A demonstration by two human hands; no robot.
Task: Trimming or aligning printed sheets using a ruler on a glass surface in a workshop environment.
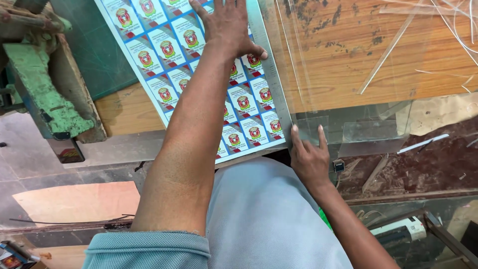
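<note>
Two hands hold a metal ruler [271, 74] along the right edge of a printed sheet [169, 55] on a wooden bench [348, 45].

The sheet, a grid of small white labels with red, green and yellow emblems, lies slanted across the bench, its near end reaching the bench edge. The ruler lies flat on it, running from the top of the view down toward the near corner. The left hand [229, 25] presses down flat on the sheet and ruler with fingers spread, its grip released, thumb touching the ruler. The right hand [308, 157] rests open at the ruler's near end, fingertips on the bench edge, grasping nothing. A clear plastic sheet [358, 124] lies just right of the ruler, with thin offcut strips [393, 45] beyond it. A green cutting mat [94, 50] shows left of the sheet, and a worn green metal machine [40, 79] stands at the far left.
</note>
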